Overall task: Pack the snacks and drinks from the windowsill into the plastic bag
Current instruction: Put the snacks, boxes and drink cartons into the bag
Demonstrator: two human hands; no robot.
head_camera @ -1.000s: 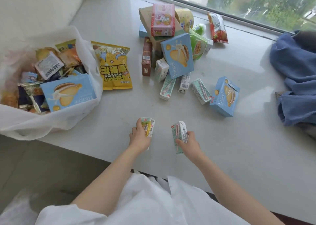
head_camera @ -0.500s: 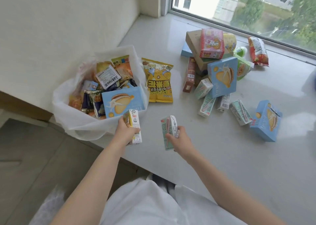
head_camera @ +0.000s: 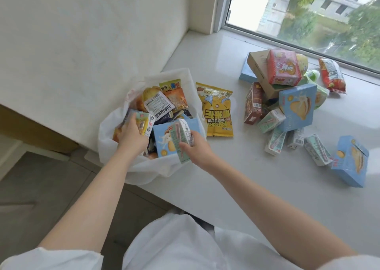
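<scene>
The white plastic bag (head_camera: 144,173) stands open at the windowsill's left edge, filled with several snack packets and a light blue box (head_camera: 162,140). My left hand (head_camera: 131,138) grips a yellow drink carton (head_camera: 144,123) inside the bag's mouth. My right hand (head_camera: 195,148) grips a green drink carton (head_camera: 181,138) over the bag's near right rim, in front of the blue box. A yellow popcorn bag (head_camera: 216,111) lies flat on the sill just right of the bag.
A pile sits further right: brown box (head_camera: 253,103), pink box (head_camera: 283,67), cardboard box (head_camera: 258,62), blue box (head_camera: 298,109), several small green drink cartons (head_camera: 271,119), red packet (head_camera: 332,76). Another blue box (head_camera: 349,163) stands at far right. The window runs behind; floor lies below left.
Both hands moved left and away from me with their cartons, from the bare sill to the bag's mouth. The camera turned left with them.
</scene>
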